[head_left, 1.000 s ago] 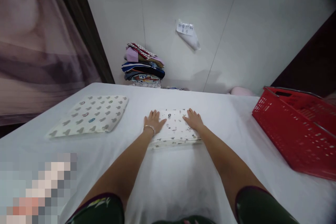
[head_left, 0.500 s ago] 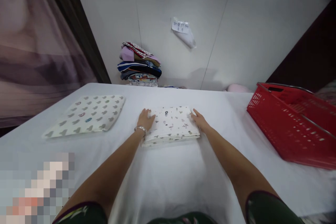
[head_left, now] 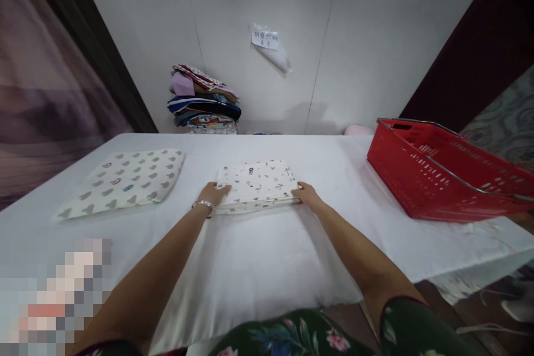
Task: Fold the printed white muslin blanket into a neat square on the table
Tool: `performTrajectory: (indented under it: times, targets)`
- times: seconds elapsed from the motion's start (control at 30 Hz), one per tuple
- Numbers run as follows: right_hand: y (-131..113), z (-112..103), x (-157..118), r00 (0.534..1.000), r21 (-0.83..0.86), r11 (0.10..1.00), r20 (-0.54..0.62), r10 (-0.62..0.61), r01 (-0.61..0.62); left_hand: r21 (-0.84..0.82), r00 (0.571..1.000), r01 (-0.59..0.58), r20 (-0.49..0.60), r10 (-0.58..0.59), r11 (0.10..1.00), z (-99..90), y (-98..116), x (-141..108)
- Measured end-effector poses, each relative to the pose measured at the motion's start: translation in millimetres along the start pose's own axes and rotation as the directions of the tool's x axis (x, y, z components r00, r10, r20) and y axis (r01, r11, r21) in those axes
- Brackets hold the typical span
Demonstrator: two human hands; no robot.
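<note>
Dressed in a dark green floral garment [head_left: 283, 334], showing at the bottom edge. Reaching out over a white-covered table [head_left: 258, 256], with a silver bracelet [head_left: 204, 204] on the left wrist. Holding a folded cloth [head_left: 257, 182] by its left side with the left hand [head_left: 213, 193] and by its right side with the right hand [head_left: 307, 194], hands well apart and both clamped on it. Cannot tell how far underneath the fingers go. Lying mid-table, layered, white with small scattered figures. Flanked on the left by a cream cloth [head_left: 129, 183] with grey shapes, lying flat, well apart from it. Flanked on the right by a red basket [head_left: 434, 178] with metal handles. Backed, beyond the far edge, by a pile of clothes [head_left: 204, 100] against a pale wall [head_left: 146, 22], hung higher up with a clear bag [head_left: 277, 58] bearing a handwritten label [head_left: 265, 39].
</note>
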State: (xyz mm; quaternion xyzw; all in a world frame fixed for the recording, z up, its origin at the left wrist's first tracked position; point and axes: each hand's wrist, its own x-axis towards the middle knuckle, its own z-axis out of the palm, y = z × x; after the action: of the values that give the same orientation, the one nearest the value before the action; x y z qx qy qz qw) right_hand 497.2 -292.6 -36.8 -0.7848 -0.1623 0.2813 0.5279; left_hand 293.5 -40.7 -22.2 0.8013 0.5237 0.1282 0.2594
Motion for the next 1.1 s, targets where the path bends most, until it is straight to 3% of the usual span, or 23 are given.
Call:
performTrajectory:
  times: [0.2, 0.3, 0.37, 0.43, 0.53, 0.63, 0.8, 0.9, 1.1]
  targets:
    - [20, 31, -57, 0.968, 0.267, 0.963, 0.248, -0.047, -0.021, 0.188, 0.997, -0.033, 0.070, 0.020, 0.982, -32.9, -34, 12]
    - [26, 29, -64, 0.985, 0.311, 0.950, 0.168, -0.038, -0.017, 0.284, 0.998, -0.070, 0.021, 0.067, 0.956, -35.7, -39, -3]
    - [26, 22, -58, 0.994, 0.315, 0.949, 0.109, -0.020, -0.016, 0.320, 0.973, -0.171, -0.094, 0.211, 0.932, -28.7, -27, -25]
    - [22, 17, -50, 0.993, 0.319, 0.948, 0.116, -0.019, -0.019, 0.317, 0.910, -0.333, -0.140, 0.391, 0.888, -14.3, -6, -52]
    - [16, 18, -39, 0.989, 0.312, 0.950, 0.142, -0.047, 0.000, 0.216, 0.813, -0.566, -0.014, 0.583, 0.795, 15.7, 32, -92]
    - [17, 26, -34, 0.995, 0.314, 0.949, 0.075, -0.069, 0.042, 0.129, 0.784, -0.619, 0.045, 0.619, 0.774, 44.6, 63, -118]
    - [31, 35, -35, 0.981, 0.296, 0.940, 0.041, -0.188, 0.167, 0.171, 0.858, -0.512, 0.140, 0.494, 0.842, 69.3, 89, -126]
    - [33, 35, -35, 0.972, 0.253, 0.947, 0.069, -0.223, 0.199, 0.216, 0.891, -0.450, 0.173, 0.420, 0.866, 71.4, 93, -123]
    - [16, 34, -24, 0.975, 0.103, 0.974, 0.066, -0.210, 0.203, 0.177, 0.917, -0.373, 0.220, 0.333, 0.911, 66.7, 96, -121]
